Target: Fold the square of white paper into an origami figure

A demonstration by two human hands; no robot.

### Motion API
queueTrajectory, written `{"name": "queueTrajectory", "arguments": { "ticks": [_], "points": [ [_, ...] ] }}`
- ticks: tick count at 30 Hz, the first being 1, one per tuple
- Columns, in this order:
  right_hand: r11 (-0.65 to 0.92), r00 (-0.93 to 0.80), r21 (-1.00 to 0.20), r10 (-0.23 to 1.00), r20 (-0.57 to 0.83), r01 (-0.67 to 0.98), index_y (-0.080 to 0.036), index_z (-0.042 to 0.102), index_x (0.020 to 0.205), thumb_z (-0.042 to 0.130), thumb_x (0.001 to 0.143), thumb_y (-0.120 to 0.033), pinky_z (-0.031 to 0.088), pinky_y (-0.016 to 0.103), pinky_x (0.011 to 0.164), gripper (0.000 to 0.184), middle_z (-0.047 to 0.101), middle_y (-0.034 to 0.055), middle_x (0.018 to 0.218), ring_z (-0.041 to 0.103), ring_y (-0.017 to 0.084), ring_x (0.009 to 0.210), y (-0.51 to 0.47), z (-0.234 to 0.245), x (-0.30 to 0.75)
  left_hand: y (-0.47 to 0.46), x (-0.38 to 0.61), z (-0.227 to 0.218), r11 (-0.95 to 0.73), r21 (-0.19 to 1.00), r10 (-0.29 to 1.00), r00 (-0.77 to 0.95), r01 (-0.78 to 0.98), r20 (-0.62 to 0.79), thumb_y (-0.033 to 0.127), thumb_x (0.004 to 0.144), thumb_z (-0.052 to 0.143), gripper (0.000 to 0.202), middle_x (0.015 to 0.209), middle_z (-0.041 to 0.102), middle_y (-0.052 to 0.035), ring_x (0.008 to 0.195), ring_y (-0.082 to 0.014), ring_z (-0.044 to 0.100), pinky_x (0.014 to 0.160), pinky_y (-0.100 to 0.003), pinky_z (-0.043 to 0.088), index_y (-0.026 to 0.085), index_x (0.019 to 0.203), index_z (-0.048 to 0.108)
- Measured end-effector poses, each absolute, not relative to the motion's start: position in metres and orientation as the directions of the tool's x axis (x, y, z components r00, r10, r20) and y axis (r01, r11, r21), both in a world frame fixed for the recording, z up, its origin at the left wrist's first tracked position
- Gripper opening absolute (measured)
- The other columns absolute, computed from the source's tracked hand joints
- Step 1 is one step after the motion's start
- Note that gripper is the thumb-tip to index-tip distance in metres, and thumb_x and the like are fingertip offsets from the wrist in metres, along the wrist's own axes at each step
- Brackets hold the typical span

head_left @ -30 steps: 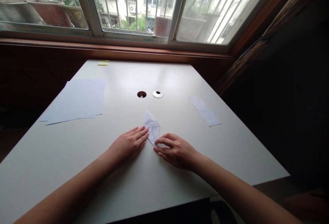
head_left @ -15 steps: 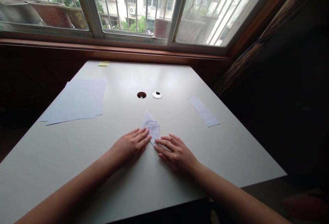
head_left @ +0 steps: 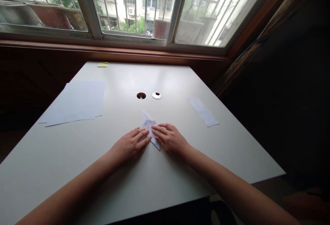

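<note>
A small folded piece of white paper (head_left: 148,121) lies on the white table (head_left: 123,190), pointed at its far and near ends. My left hand (head_left: 132,143) rests along its left side, fingers stretched out and fingertips on the paper. From the right, my right hand (head_left: 171,138) lays its extended fingers on the paper's middle. The fingers of both hands almost meet and cover part of the folds. Neither hand grips the paper; both press it flat against the tabletop.
Loose white sheets (head_left: 77,103) lie at the left, and a narrow paper strip (head_left: 203,112) at the right. Beyond the folded paper are a round cable hole (head_left: 141,96) and its cover (head_left: 156,95). Yellow sticky notes (head_left: 102,65) sit near the far edge, below a barred window.
My right hand has moved forward and left, from the paper's near end up onto its middle. The near point of the paper now shows. My left hand stays about where it was.
</note>
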State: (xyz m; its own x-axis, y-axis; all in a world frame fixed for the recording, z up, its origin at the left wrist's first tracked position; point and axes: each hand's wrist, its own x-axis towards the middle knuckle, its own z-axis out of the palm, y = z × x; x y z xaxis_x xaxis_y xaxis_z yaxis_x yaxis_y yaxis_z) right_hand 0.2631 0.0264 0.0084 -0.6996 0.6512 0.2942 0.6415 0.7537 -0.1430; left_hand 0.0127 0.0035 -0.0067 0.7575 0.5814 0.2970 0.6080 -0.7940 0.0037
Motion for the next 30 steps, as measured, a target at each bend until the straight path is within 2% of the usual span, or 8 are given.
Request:
{"name": "queueTrajectory", "arguments": {
  "ticks": [5, 9, 14, 17, 20, 25, 30],
  "points": [
    [0.712, -0.639, -0.216, 0.698, 0.323, 0.669, -0.021, 0.053, 0.140, 0.047, 0.101, -0.034, 0.043, 0.045, 0.109, 0.042, 0.054, 0.0079, 0.144, 0.049, 0.025, 0.128, 0.023, 0.001, 0.268, 0.002, 0.014, -0.005, -0.784, 0.008, 0.591, 0.744, 0.620, 0.312, 0.027, 0.099, 0.045, 0.042, 0.140, 0.056, -0.0127, 0.129, -0.0272, 0.053, 0.116, -0.048, 0.037, 0.018, 0.139, 0.051],
    [0.667, -0.574, -0.272, 0.740, 0.349, 0.694, -0.019, 0.054, 0.139, 0.053, 0.098, -0.036, 0.045, 0.046, 0.108, 0.044, 0.057, 0.0106, 0.140, 0.051, 0.027, 0.125, 0.025, -0.004, 0.272, 0.000, 0.019, -0.003, -0.804, 0.006, 0.561, 0.754, 0.595, 0.342, 0.026, 0.098, 0.047, 0.040, 0.130, 0.061, -0.0123, 0.119, -0.0256, 0.059, 0.111, -0.046, 0.043, 0.017, 0.137, 0.053],
    [0.645, -0.587, -0.252, 0.763, 0.272, 0.721, -0.022, 0.056, 0.138, 0.051, 0.098, -0.036, 0.043, 0.045, 0.107, 0.043, 0.055, 0.0077, 0.142, 0.048, 0.027, 0.123, 0.028, 0.001, 0.272, 0.001, 0.025, -0.003, -0.822, 0.026, 0.536, 0.759, 0.568, 0.370, 0.025, 0.097, 0.048, 0.036, 0.116, 0.066, -0.0124, 0.112, -0.0246, 0.061, 0.106, -0.043, 0.049, 0.015, 0.130, 0.058],
    [0.641, -0.607, -0.192, 0.767, 0.208, 0.743, -0.024, 0.052, 0.141, 0.048, 0.099, -0.037, 0.041, 0.046, 0.105, 0.044, 0.052, 0.0070, 0.144, 0.046, 0.028, 0.122, 0.028, 0.007, 0.271, 0.004, 0.025, -0.002, -0.814, 0.031, 0.548, 0.749, 0.579, 0.372, 0.026, 0.097, 0.047, 0.038, 0.131, 0.060, -0.0159, 0.127, -0.0276, 0.054, 0.110, -0.043, 0.046, 0.011, 0.131, 0.057],
    [0.656, -0.628, -0.132, 0.752, 0.198, 0.744, -0.025, 0.048, 0.144, 0.045, 0.100, -0.036, 0.040, 0.045, 0.101, 0.045, 0.051, 0.0078, 0.145, 0.046, 0.028, 0.120, 0.027, 0.013, 0.269, 0.007, 0.024, -0.004, -0.785, 0.019, 0.586, 0.732, 0.619, 0.348, 0.030, 0.099, 0.044, 0.047, 0.147, 0.049, -0.0172, 0.139, -0.0294, 0.043, 0.114, -0.044, 0.041, 0.007, 0.140, 0.049],
    [0.707, -0.690, -0.040, 0.700, 0.183, 0.706, -0.021, 0.050, 0.140, 0.043, 0.101, -0.031, 0.042, 0.043, 0.092, 0.042, 0.057, 0.0104, 0.135, 0.050, 0.027, 0.113, 0.026, 0.025, 0.264, 0.008, 0.023, -0.012, -0.735, 0.011, 0.652, 0.701, 0.678, 0.288, 0.038, 0.102, 0.040, 0.055, 0.154, 0.039, -0.0138, 0.144, -0.0264, 0.038, 0.119, -0.043, 0.034, 0.010, 0.150, 0.038],
    [0.730, -0.720, 0.000, 0.674, 0.163, 0.683, -0.017, 0.056, 0.130, 0.044, 0.100, -0.023, 0.045, 0.038, 0.086, 0.033, 0.063, 0.0117, 0.119, 0.053, 0.024, 0.104, 0.024, 0.031, 0.262, 0.006, 0.025, -0.011, -0.719, -0.011, 0.669, 0.697, 0.694, 0.259, 0.040, 0.103, 0.037, 0.055, 0.156, 0.037, -0.0118, 0.145, -0.0247, 0.036, 0.120, -0.040, 0.030, 0.011, 0.150, 0.038]
  ]
}}
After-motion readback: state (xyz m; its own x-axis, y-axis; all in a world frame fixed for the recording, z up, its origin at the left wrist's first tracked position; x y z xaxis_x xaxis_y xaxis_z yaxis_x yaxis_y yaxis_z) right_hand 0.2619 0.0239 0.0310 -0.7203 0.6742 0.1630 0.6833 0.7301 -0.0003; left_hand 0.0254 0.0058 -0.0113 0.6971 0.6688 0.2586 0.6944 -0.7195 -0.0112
